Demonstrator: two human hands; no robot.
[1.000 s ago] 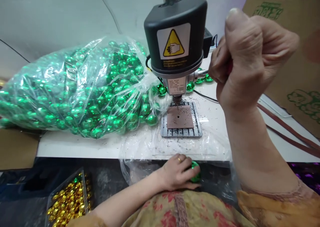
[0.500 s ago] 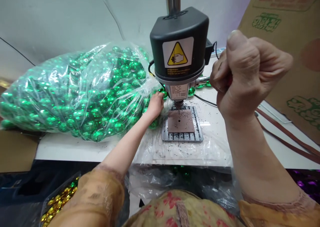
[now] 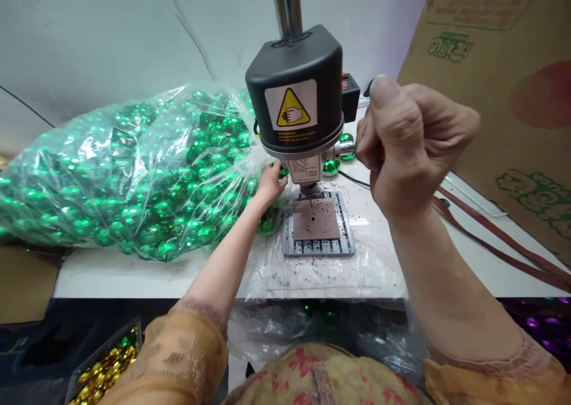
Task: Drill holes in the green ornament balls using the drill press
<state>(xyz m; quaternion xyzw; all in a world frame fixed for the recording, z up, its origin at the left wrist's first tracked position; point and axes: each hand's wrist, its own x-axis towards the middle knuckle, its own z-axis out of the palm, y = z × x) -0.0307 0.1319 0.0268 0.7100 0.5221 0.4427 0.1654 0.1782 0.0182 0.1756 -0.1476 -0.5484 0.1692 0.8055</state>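
A black-headed bench drill press [image 3: 294,90] stands on the white table. Beneath its chuck, a brown square plate [image 3: 316,219] with a small hole lies on the grey slotted base [image 3: 319,251]. My right hand [image 3: 408,143] is a raised fist at the press's right side, wrapped around the feed handle, whose metal hub [image 3: 342,149] shows beside the fingers. My left hand [image 3: 270,184] reaches to the left of the chuck, its fingers curled at a shiny green faceted ball [image 3: 284,170]; the fingertips are partly hidden. Close by lies a clear plastic bag [image 3: 147,173] full of such balls.
More green balls [image 3: 332,166] sit behind the press. A large cardboard box [image 3: 491,125] stands at the right, near brown straps [image 3: 491,238]. Dark shavings and clear plastic film [image 3: 352,277] lie around the base. Below the table are gold beads [image 3: 107,366] and purple beads [image 3: 542,323].
The view has shifted, so the press and bag appear further left and slightly lower. My left hand has turned a little, its thumb now showing apart. My right fist keeps its shape.
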